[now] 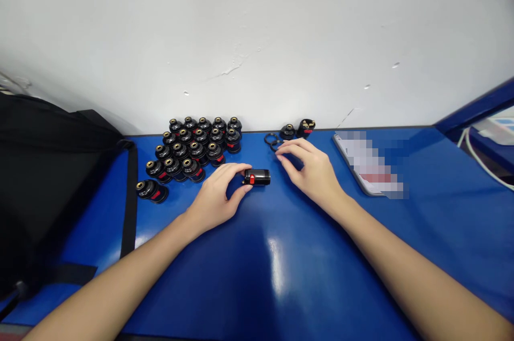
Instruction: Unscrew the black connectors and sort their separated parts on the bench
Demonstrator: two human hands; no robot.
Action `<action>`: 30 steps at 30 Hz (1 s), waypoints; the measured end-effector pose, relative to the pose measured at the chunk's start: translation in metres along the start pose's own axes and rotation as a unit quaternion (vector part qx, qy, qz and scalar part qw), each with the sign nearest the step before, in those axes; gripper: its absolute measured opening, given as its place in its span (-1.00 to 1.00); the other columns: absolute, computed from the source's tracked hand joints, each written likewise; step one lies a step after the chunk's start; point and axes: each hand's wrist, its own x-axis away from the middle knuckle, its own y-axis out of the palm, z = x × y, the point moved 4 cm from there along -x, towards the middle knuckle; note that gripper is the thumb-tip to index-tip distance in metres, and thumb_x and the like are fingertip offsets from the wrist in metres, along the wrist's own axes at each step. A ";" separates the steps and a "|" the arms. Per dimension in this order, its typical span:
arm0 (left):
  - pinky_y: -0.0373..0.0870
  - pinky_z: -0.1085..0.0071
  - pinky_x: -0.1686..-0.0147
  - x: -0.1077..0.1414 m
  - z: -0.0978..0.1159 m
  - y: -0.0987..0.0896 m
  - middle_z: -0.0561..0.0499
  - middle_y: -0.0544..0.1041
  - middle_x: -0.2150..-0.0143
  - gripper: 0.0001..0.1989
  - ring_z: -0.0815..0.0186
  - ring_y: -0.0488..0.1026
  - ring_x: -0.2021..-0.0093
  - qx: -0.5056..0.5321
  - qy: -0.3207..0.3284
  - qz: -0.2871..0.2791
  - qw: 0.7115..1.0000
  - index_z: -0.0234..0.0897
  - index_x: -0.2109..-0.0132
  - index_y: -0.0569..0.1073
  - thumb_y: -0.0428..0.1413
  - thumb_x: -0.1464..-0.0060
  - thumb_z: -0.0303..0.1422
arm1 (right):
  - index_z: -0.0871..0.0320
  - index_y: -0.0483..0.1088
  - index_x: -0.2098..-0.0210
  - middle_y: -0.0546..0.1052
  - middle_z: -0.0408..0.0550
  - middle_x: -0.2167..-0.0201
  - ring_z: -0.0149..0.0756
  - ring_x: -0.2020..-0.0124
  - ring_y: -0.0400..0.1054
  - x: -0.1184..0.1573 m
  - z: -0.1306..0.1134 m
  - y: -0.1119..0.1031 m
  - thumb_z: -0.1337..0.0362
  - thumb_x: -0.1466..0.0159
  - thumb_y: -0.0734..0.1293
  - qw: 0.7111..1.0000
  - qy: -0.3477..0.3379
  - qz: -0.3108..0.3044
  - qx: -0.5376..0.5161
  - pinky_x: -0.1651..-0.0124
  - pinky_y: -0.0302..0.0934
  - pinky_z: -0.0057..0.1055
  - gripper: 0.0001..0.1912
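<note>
Head view: The left hand (pixel 219 191) grips the cylinder (pixel 262 177) at one end, thumb opposed to fingers; the cylinder is horizontal, red tab visible, between the hands over the table (pixel 241 277). The right hand (pixel 309 167) has thumb and fingertips nearly closed beside the rings (pixel 265 139); whether it holds one cannot be determined. Black units (pixel 197 152) stand left; the phone (pixel 357 164) lies right.

White wall (pixel 241 36): bright, mostly even light, dimming at the upper right corner.
Blue tabletop (pixel 241 277): glossy, a pale glare streak near the middle.
Black fittings (pixel 197 152): small highlights, fairly sharp.
Black bag (pixel 48 169): wide-angle stretch, detail lost in darkness.
Phone (pixel 358 167): mostly masked by coarse pixel blocks.
</note>
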 end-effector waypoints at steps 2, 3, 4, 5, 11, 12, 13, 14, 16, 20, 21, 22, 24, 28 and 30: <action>0.51 0.09 -0.24 0.000 0.000 0.000 -0.14 0.61 -0.18 -0.64 0.14 0.57 -0.18 0.001 0.001 0.001 1.000 -0.20 -0.25 0.42 0.18 -0.36 -0.40 | 0.09 0.50 0.19 0.63 0.04 0.16 -0.06 0.08 0.58 0.000 -0.001 -0.002 0.37 -0.41 0.37 1.000 0.006 0.002 -0.006 -0.05 0.49 -0.07 -0.94; 0.51 0.09 -0.24 0.000 0.000 0.000 -0.14 0.61 -0.18 -0.64 0.14 0.57 -0.18 0.001 0.001 0.002 1.000 -0.20 -0.25 0.42 0.19 -0.36 -0.40 | 0.09 0.48 0.20 0.63 0.03 0.19 -0.05 0.11 0.58 0.001 0.000 -0.002 0.36 -0.40 0.39 1.000 0.011 0.000 -0.005 -0.01 0.50 -0.07 -0.96; 0.51 0.10 -0.23 0.000 0.001 0.000 -0.13 0.61 -0.18 -0.65 0.14 0.57 -0.18 0.001 0.000 0.002 1.000 -0.20 -0.24 0.42 0.19 -0.36 -0.41 | 0.09 0.47 0.21 0.63 0.02 0.21 -0.06 0.14 0.58 0.001 0.000 -0.002 0.34 -0.38 0.41 1.000 0.019 0.000 -0.007 0.02 0.50 -0.07 -0.96; 0.51 0.10 -0.23 0.000 0.001 0.000 -0.13 0.61 -0.17 -0.65 0.15 0.57 -0.17 0.001 0.000 0.002 1.000 -0.20 -0.24 0.42 0.19 -0.36 -0.41 | 0.09 0.46 0.21 0.63 0.01 0.22 -0.06 0.16 0.58 0.001 0.001 -0.002 0.33 -0.37 0.43 0.999 0.029 0.000 -0.015 0.03 0.51 -0.08 -0.94; 0.50 0.14 -0.23 0.000 0.001 0.000 -0.12 0.61 -0.16 -0.65 0.16 0.58 -0.16 0.003 -0.002 0.000 1.000 -0.21 -0.24 0.42 0.19 -0.36 -0.40 | 0.06 0.44 -0.19 0.61 -0.02 0.15 -0.12 0.06 0.58 0.003 0.007 0.003 0.25 -0.36 0.46 0.982 0.091 -0.020 -0.162 -0.19 0.48 -0.03 -0.59; 0.50 0.14 -0.23 0.000 0.001 0.000 -0.12 0.62 -0.16 -0.65 0.16 0.58 -0.16 0.004 -0.002 0.000 1.000 -0.21 -0.24 0.42 0.19 -0.36 -0.40 | 0.03 0.42 -0.26 0.59 -0.02 0.13 -0.14 0.05 0.57 0.004 0.007 0.004 0.24 -0.37 0.46 0.978 0.091 -0.025 -0.185 -0.21 0.48 -0.04 -0.53; 0.50 0.15 -0.23 0.000 0.001 -0.001 -0.12 0.62 -0.16 -0.65 0.16 0.58 -0.16 0.004 -0.002 0.001 1.000 -0.21 -0.24 0.42 0.19 -0.36 -0.40 | 0.00 0.41 -0.30 0.55 -0.03 0.12 -0.16 0.05 0.55 0.004 0.006 0.005 0.22 -0.38 0.45 0.975 0.088 -0.028 -0.203 -0.21 0.48 -0.05 -0.48; 0.50 0.15 -0.23 0.000 0.001 -0.001 -0.12 0.62 -0.16 -0.65 0.16 0.58 -0.16 0.004 -0.001 0.001 1.000 -0.21 -0.24 0.42 0.19 -0.36 -0.40 | -0.03 0.40 -0.34 0.51 -0.03 0.12 -0.17 0.07 0.53 0.005 0.006 0.006 0.21 -0.38 0.45 0.973 0.084 -0.028 -0.214 -0.20 0.49 -0.06 -0.45; 0.50 0.16 -0.22 0.000 0.002 -0.001 -0.12 0.62 -0.16 -0.65 0.16 0.58 -0.16 0.003 -0.001 0.002 1.000 -0.21 -0.24 0.42 0.18 -0.36 -0.40 | -0.08 0.39 -0.37 0.42 -0.04 0.14 -0.18 0.09 0.49 0.005 0.004 0.007 0.18 -0.37 0.46 0.972 0.079 -0.030 -0.221 -0.16 0.52 -0.07 -0.40; 0.51 0.16 -0.22 0.000 0.002 -0.002 -0.12 0.62 -0.16 -0.65 0.16 0.58 -0.15 0.003 0.001 0.003 1.000 -0.21 -0.24 0.43 0.18 -0.36 -0.40 | -0.12 0.47 -0.30 0.35 -0.02 0.11 -0.15 0.07 0.46 0.006 0.000 0.007 0.16 -0.36 0.48 0.971 0.072 -0.050 -0.224 -0.16 0.51 -0.03 -0.48; 0.51 0.16 -0.21 0.000 0.002 -0.002 -0.12 0.62 -0.16 -0.65 0.16 0.58 -0.15 0.004 0.001 0.003 1.000 -0.21 -0.23 0.43 0.18 -0.36 -0.40 | -0.13 0.50 -0.26 0.36 -0.01 0.08 -0.13 0.04 0.46 0.006 -0.001 0.006 0.17 -0.36 0.48 0.969 0.070 -0.054 -0.231 -0.19 0.50 -0.01 -0.52; 0.51 0.16 -0.21 0.000 0.002 -0.002 -0.12 0.62 -0.16 -0.66 0.16 0.58 -0.15 0.004 0.000 0.004 1.000 -0.21 -0.23 0.43 0.18 -0.36 -0.40 | -0.12 0.51 -0.22 0.36 0.01 0.04 -0.12 0.00 0.47 0.006 -0.002 0.006 0.17 -0.36 0.48 0.967 0.068 -0.056 -0.239 -0.22 0.49 -0.01 -0.56; 0.51 0.16 -0.21 0.000 0.002 -0.002 -0.11 0.62 -0.15 -0.66 0.17 0.59 -0.14 0.005 -0.001 0.005 1.000 -0.21 -0.23 0.43 0.18 -0.35 -0.41 | -0.10 0.51 -0.14 0.37 0.02 -0.04 -0.10 -0.07 0.47 0.007 -0.002 0.006 0.19 -0.34 0.50 0.963 0.073 -0.055 -0.252 -0.24 0.49 -0.02 -0.61; 0.52 0.16 -0.19 0.000 0.001 -0.002 -0.12 0.63 -0.12 -0.66 0.17 0.59 -0.12 0.003 -0.003 0.008 1.000 -0.22 -0.22 0.43 0.19 -0.35 -0.41 | -0.01 0.41 0.03 0.47 0.02 -0.09 -0.12 -0.06 0.53 0.007 0.001 0.010 0.19 -0.30 0.54 0.946 0.116 -0.035 -0.301 -0.19 0.53 -0.04 -0.67; 0.52 0.15 -0.18 0.000 0.000 -0.002 -0.12 0.63 -0.12 -0.67 0.17 0.59 -0.11 0.003 -0.005 0.010 1.000 -0.22 -0.22 0.43 0.18 -0.36 -0.41 | 0.04 0.38 0.14 0.51 0.04 -0.07 -0.11 -0.04 0.57 0.007 0.002 0.010 0.18 -0.30 0.54 0.931 0.139 -0.028 -0.337 -0.19 0.52 -0.03 -0.72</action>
